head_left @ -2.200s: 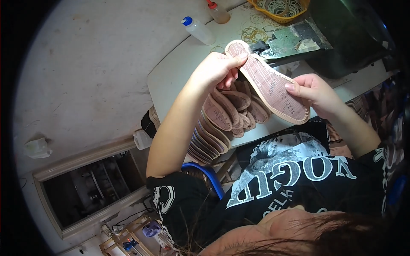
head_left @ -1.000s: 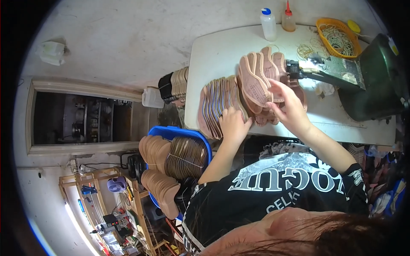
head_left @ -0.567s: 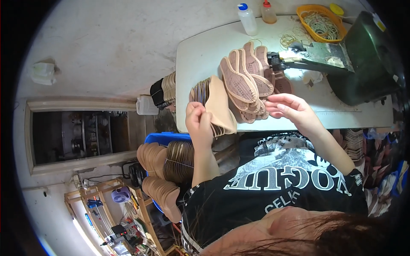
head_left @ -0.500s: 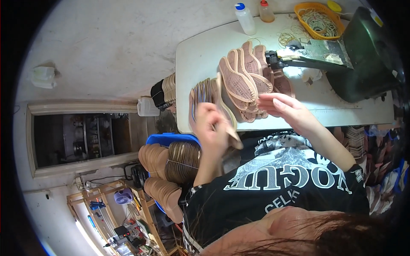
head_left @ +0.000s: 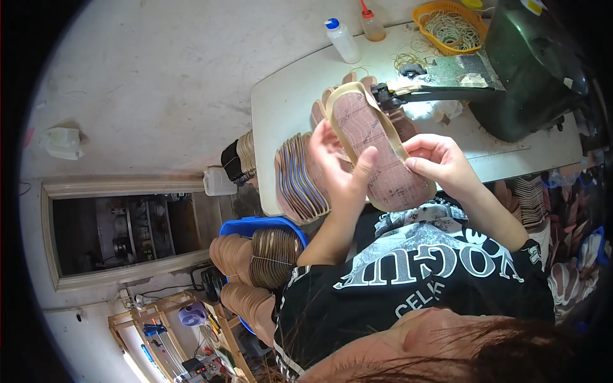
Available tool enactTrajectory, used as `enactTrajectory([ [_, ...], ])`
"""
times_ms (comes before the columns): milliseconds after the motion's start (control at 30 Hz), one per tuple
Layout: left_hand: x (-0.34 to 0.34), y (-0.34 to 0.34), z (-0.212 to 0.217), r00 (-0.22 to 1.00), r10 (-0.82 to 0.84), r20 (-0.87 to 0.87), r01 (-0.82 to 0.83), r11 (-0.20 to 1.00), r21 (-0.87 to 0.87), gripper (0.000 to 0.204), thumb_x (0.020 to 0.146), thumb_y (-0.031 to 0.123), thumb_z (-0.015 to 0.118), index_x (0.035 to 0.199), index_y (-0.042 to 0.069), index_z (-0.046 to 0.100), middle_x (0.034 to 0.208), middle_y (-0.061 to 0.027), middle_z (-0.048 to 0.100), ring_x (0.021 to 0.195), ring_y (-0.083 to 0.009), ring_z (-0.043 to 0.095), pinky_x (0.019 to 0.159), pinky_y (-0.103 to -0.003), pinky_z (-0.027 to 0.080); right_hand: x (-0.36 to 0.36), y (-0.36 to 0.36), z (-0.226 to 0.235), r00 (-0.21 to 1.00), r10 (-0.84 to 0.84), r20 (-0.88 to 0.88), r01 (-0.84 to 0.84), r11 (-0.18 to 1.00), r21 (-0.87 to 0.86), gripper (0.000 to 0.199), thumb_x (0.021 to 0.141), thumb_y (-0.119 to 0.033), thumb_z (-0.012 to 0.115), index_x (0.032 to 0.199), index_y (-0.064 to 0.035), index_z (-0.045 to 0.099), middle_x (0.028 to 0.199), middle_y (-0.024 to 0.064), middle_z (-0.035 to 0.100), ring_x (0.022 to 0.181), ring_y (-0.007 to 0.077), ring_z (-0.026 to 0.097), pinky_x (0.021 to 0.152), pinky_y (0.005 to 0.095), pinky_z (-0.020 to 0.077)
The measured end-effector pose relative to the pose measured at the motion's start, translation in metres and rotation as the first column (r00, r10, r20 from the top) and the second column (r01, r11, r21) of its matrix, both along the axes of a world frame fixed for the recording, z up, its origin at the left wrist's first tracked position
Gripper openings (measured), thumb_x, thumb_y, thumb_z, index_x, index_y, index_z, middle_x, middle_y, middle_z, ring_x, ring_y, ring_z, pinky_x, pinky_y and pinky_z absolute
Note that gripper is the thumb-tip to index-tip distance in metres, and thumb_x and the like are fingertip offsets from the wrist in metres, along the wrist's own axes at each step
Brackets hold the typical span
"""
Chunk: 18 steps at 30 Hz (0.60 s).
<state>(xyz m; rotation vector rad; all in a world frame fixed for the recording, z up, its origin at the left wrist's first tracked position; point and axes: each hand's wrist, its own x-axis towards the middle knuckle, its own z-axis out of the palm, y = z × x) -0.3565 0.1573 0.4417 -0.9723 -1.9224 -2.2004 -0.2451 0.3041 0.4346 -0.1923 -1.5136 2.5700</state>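
A pinkish-brown shoe insole [head_left: 377,137] with a raised pale tan rim is held up above the table's near edge, its patterned face showing. My left hand [head_left: 341,169] grips its left side, thumb lying over the face and fingers behind. On its right edge, my right hand [head_left: 444,163] pinches the rim between thumb and fingers. Behind the held insole lies a loose pile of similar insoles [head_left: 403,123], mostly hidden by it. Close by my left wrist, a row of insoles stacked on edge [head_left: 297,179] stands on the white table [head_left: 271,96].
A dark green sewing machine [head_left: 536,76] reaches over the table from the right. At the back stand a blue-capped bottle [head_left: 345,46], a red-tipped bottle [head_left: 372,27] and a yellow basket [head_left: 423,29] of cords. Left of my body, a blue bin [head_left: 255,225] holds bundled insoles.
The left hand has brought an insole from the row over in front of the pile. My right hand, open beside the pile before, has closed on its edge. The view has shifted slightly.
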Motion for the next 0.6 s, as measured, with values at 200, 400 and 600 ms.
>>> enactTrajectory([
  [200,0.006,0.005,-0.01,0.802,-0.38,0.46,0.445,0.895,-0.036,0.028,0.092,0.014,0.066,0.114,-0.002,0.057,0.105,-0.0077,0.067,0.091,-0.0114,0.062,0.081,-0.026,0.049,-0.015,0.005,0.017,0.923,-0.333,-0.191,0.383,0.768,0.514,0.014,0.09,-0.013,0.067,0.09,-0.0002,0.062,0.075,-0.0018,0.06,0.063,0.0022,0.052,0.055,0.0195,0.0416],
  [400,0.008,0.012,-0.007,0.789,-0.433,0.435,0.481,0.877,0.0,0.029,0.094,0.014,0.062,0.117,-0.003,0.055,0.107,-0.0088,0.066,0.093,-0.0119,0.062,0.082,-0.026,0.049,-0.019,0.029,0.009,0.944,-0.315,-0.095,0.329,0.922,0.206,0.015,0.097,-0.016,0.056,0.092,-0.003,0.061,0.077,-0.0009,0.062,0.062,0.0059,0.057,0.059,0.0202,0.0473],
  [600,-0.014,0.024,-0.002,0.669,-0.457,0.586,0.376,0.888,0.263,0.027,0.093,0.012,0.064,0.115,-0.002,0.057,0.106,-0.0084,0.067,0.091,-0.0104,0.063,0.082,-0.026,0.05,-0.021,0.022,-0.044,0.961,0.25,-0.12,-0.275,0.908,-0.316,0.028,0.094,-0.03,0.062,0.108,-0.0061,0.058,0.093,0.0007,0.064,0.075,0.0065,0.06,0.062,0.0204,0.0507],
])
